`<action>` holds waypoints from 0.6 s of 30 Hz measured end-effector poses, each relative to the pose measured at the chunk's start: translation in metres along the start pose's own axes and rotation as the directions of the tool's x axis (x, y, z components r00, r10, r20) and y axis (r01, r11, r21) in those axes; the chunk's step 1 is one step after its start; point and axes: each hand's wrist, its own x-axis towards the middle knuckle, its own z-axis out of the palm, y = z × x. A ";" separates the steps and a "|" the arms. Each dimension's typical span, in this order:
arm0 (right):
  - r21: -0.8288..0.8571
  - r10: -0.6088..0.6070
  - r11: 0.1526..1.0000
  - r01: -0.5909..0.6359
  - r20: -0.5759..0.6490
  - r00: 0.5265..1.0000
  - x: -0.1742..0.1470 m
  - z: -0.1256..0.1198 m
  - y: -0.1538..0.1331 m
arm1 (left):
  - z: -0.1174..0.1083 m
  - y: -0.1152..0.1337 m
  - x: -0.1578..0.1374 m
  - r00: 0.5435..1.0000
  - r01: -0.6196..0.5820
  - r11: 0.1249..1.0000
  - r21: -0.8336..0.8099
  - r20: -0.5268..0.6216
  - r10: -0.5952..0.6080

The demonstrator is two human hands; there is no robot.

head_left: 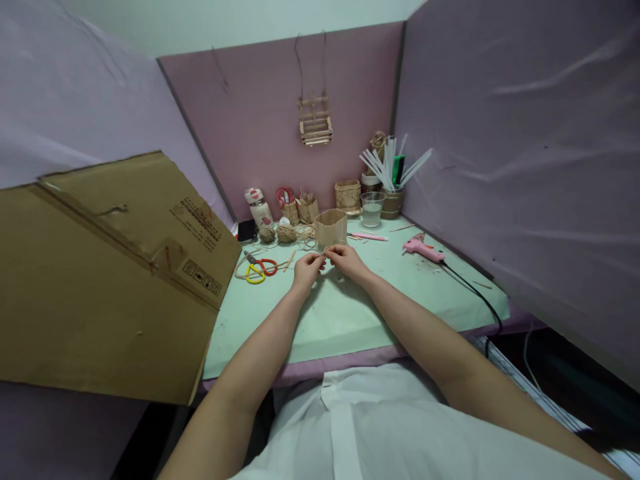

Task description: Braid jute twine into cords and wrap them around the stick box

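Both hands meet over the middle of the table, fingertips pinched close together. My left hand (309,269) is closed, and so is my right hand (346,260); between them shows a bit of thin tan twine (326,252), mostly hidden by the fingers. Just behind them stands a round container of wooden sticks (331,228). Left of my left hand lie scissors (256,272) with one yellow and one red handle, and a loose wooden stick (289,261). Balls of twine (287,233) sit behind, beside the stick container.
A pink glue gun (424,250) with a black cord lies to the right. At the back stand a cup of water (372,212), a pot of white glue sticks (391,203) and a bottle (259,209). A large cardboard sheet (125,280) leans at left. A pink pen-like cutter (369,237) lies behind my right hand.
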 end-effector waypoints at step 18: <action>-0.044 0.017 0.999 -0.019 -0.055 0.998 -0.002 0.004 0.000 | 0.000 -0.002 0.004 0.996 0.086 0.988 -0.128 0.007 -0.086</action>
